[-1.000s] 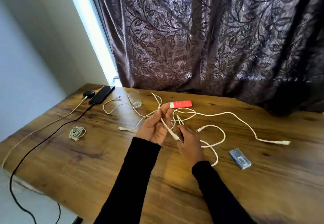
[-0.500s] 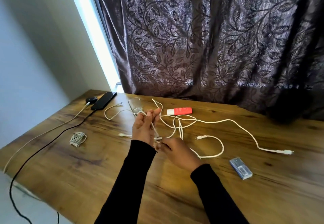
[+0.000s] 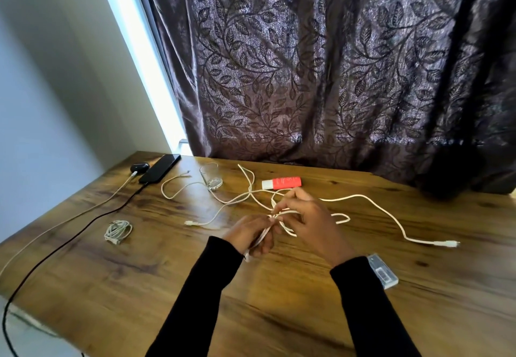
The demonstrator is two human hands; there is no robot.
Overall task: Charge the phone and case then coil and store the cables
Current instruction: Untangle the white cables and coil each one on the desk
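My left hand (image 3: 251, 235) is closed around several turns of a white cable (image 3: 363, 199), its plug end sticking out below the palm. Just to the right, my right hand (image 3: 310, 221) pinches a loop of the same cable; the rest trails right to a plug (image 3: 449, 243). A second loose white cable (image 3: 212, 211) lies tangled beyond the hands. A black phone (image 3: 160, 168) and a small black case (image 3: 139, 167) lie at the far left corner, each with a cable plugged in. One coiled white cable (image 3: 118, 231) rests on the table's left.
The wooden table (image 3: 279, 300) also holds a clear glass (image 3: 211, 176), a red-and-white tube (image 3: 282, 183) and a small clear box (image 3: 382, 271) by my right sleeve. A patterned dark curtain (image 3: 321, 63) hangs behind. The black and white charging cables run off the left edge.
My left hand has turned palm-down and dropped toward the table with the cable wound in it. My right hand has moved up and to the right, drawing a fresh loop of cable.
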